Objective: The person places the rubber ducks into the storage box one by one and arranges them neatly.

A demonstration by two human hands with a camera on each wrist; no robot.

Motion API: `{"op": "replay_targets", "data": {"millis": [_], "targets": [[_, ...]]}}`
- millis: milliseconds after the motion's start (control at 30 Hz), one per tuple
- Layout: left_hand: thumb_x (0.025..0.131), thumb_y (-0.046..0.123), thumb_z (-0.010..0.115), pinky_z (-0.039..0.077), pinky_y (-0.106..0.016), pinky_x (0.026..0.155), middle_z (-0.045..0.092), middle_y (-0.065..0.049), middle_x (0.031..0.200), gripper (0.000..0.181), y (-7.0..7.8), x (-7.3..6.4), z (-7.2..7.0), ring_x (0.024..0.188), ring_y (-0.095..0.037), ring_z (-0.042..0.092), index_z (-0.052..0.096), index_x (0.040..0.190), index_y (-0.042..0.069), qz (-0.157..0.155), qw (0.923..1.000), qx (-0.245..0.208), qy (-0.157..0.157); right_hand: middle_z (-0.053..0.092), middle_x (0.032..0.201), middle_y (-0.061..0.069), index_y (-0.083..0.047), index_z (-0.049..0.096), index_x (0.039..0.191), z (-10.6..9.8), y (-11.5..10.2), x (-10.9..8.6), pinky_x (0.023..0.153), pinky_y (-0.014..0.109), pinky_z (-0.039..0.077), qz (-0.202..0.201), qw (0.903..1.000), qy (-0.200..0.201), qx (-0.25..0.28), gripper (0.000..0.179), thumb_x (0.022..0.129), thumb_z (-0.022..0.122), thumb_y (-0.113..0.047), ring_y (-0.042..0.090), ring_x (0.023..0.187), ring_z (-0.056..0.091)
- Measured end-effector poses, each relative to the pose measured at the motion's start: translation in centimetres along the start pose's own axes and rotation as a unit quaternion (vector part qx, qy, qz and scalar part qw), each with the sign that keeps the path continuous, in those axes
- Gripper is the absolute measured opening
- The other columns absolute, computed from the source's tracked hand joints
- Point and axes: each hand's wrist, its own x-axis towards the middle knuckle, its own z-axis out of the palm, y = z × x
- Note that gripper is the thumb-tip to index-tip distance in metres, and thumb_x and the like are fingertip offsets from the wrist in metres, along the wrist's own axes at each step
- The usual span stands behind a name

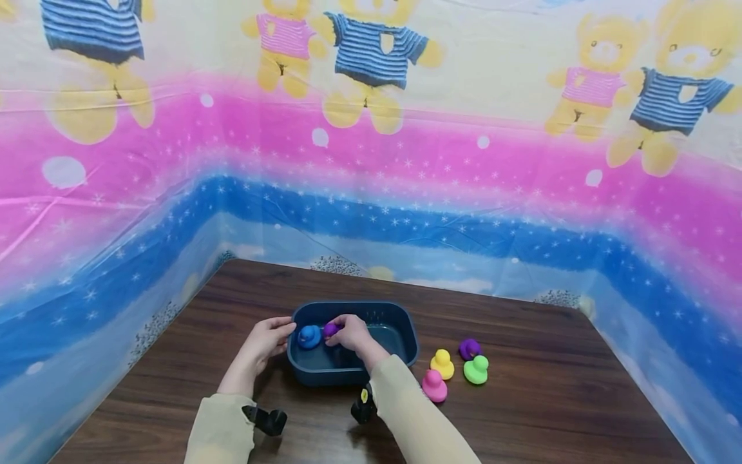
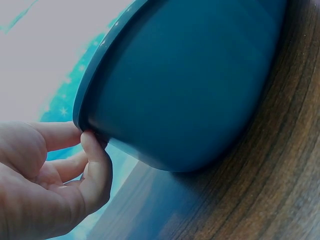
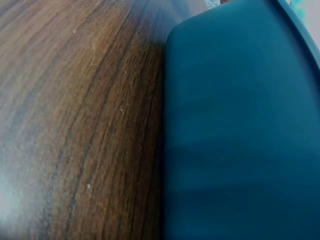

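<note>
A dark blue plastic basin [image 1: 371, 374] sits on the table, its outer wall [image 2: 190, 85] filling much of the left wrist view. My left hand [image 1: 266, 341] pinches the rim at its left end, thumb and fingers meeting there. Inside, at the left, lies a blue rubber duck [image 1: 309, 337]. Just right of it, my right hand [image 1: 350, 334] reaches over the near side and holds a purple rubber duck [image 1: 331, 330] by its fingertips, partly hidden by them. The right wrist view shows the basin's side wall [image 3: 240, 130], with that hand out of sight.
Right of the basin stand several rubber ducks: yellow [image 1: 442, 365], pink [image 1: 434, 386], green [image 1: 476, 370] and a second purple duck [image 1: 469, 349]. They share the brown wooden table [image 1: 522, 412]. A printed bear curtain [image 1: 406, 154] encloses the back and sides.
</note>
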Motion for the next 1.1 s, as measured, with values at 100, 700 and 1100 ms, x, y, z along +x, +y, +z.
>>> {"op": "replay_targets", "data": {"millis": [100,700,1100], "targets": [[0.102,0.017,0.051,0.054,-0.029,0.084,0.052,-0.025,0.129,0.047,-0.1,-0.1,0.2,0.104,-0.028,0.055,0.042,0.14,-0.01,0.002,1.0,-0.001,-0.002,0.066,0.108,0.012,-0.005,0.071,0.107,-0.1,0.2,-0.1,0.093,0.044,0.052,0.004,1.0,-0.001,0.0,0.027,0.081,0.076,-0.001,0.024,0.094,0.057],[0.103,0.019,0.049,0.049,-0.042,0.099,0.044,-0.03,0.139,0.05,-0.4,-0.1,0.6,0.117,-0.036,0.052,0.039,0.142,-0.01,0.0,0.9998,0.006,-0.017,0.056,0.137,0.015,-0.011,0.066,0.123,-4.1,-0.7,-1.8,0.099,0.049,0.048,-0.06,0.998,0.004,-0.021,0.041,0.084,0.077,-0.015,0.035,0.124,0.052],[0.103,0.021,0.049,0.054,-0.029,0.087,0.045,-0.028,0.138,0.051,0.1,0.0,-0.1,0.11,-0.028,0.054,0.038,0.143,-0.01,0.007,0.9997,0.015,-0.017,0.056,0.138,0.011,-0.013,0.06,0.13,-10.6,-1.4,-5.9,0.101,0.053,0.045,-0.162,0.9838,0.02,-0.074,0.046,0.087,0.074,-0.017,0.034,0.13,0.049]]}}
